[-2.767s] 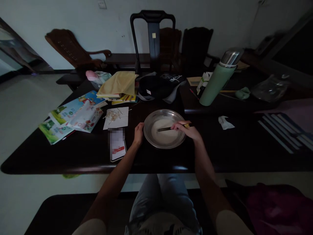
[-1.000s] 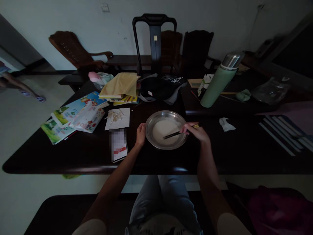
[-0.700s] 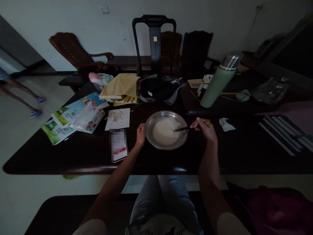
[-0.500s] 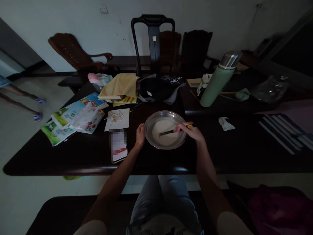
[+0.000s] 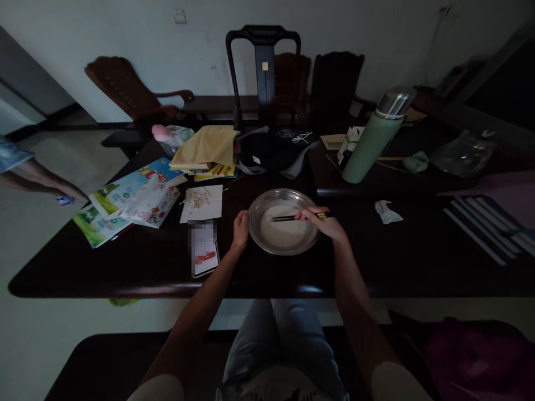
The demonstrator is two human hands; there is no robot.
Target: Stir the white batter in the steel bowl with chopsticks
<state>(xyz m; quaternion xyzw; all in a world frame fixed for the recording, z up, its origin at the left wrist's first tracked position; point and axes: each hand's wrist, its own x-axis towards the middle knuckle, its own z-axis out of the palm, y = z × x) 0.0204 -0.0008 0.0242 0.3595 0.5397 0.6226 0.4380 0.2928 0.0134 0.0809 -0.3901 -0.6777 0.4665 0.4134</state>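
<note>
A round metal bowl (image 5: 259,243) stands on the dark table, with a whitish mass (image 5: 284,233) across its bottom; whether that is liquid or batter I cannot tell. My left hand (image 5: 241,229) grips the bowl's left rim, fingers pressed together against its side. Over the right part of the bowl is my right hand (image 5: 321,220), closed around a pair of dark chopsticks (image 5: 284,218) with gold-coloured ends. Their tips point left, at the whitish mass. Left of the bowl lies a phone (image 5: 204,253), its screen partly blurred out, below a white paper (image 5: 212,207) holding small sticks.
A green thermos (image 5: 371,147) stands behind the bowl to the right, near a crumpled tissue (image 5: 388,212). Booklets (image 5: 100,225), a tissue pack (image 5: 152,206), a yellow envelope (image 5: 204,146) and a black bag (image 5: 267,150) lie left and behind. Another person's legs (image 5: 37,178) show at far left.
The chopsticks' tips have moved away from me in the bowl, and my right hand has shifted slightly. My left hand stays at the rim. The other person's legs have moved right.
</note>
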